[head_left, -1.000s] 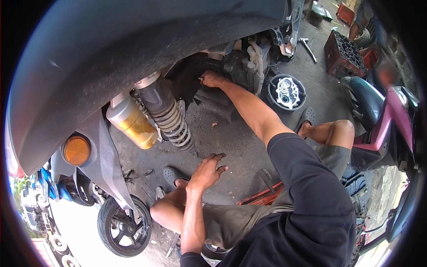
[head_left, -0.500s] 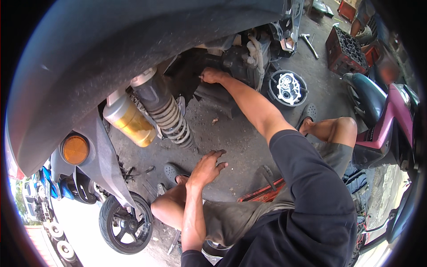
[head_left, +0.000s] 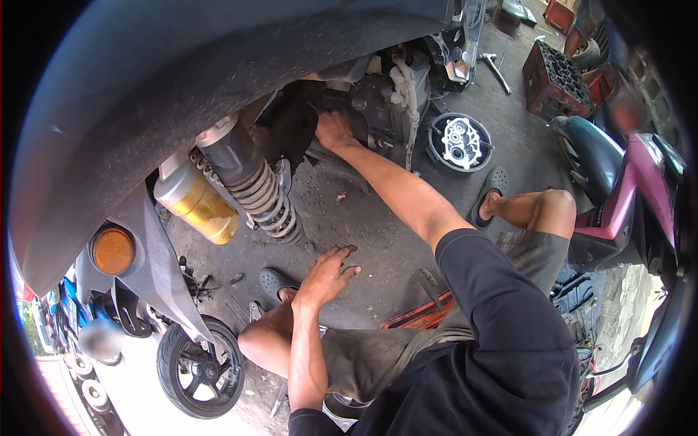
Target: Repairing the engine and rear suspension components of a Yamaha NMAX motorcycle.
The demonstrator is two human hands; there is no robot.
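My right hand (head_left: 334, 131) reaches under the raised scooter body (head_left: 240, 54), against a dark part of its underside. Its fingers look curled; their tips and whatever they hold are hidden. Close to that hand is the grimy engine and hose area (head_left: 400, 94). Over the ground near my knee hovers my left hand (head_left: 326, 280), fingers apart and holding nothing. Between the hands and the body hangs a shock absorber with a coil spring (head_left: 265, 196), beside its gold canister (head_left: 200, 207).
A round black pan (head_left: 459, 167) holding a pale metal casting (head_left: 465, 142) stands on the floor to the right. Beyond lie a hammer-like tool (head_left: 498, 73) and a red crate (head_left: 556, 83). A loose wheel (head_left: 200, 370) is at lower left, a pink scooter (head_left: 622, 192) at right.
My right hand has turned and its fingers now face away, deeper against the dark part. The left hand keeps its open pose. The whole view has shifted slightly.
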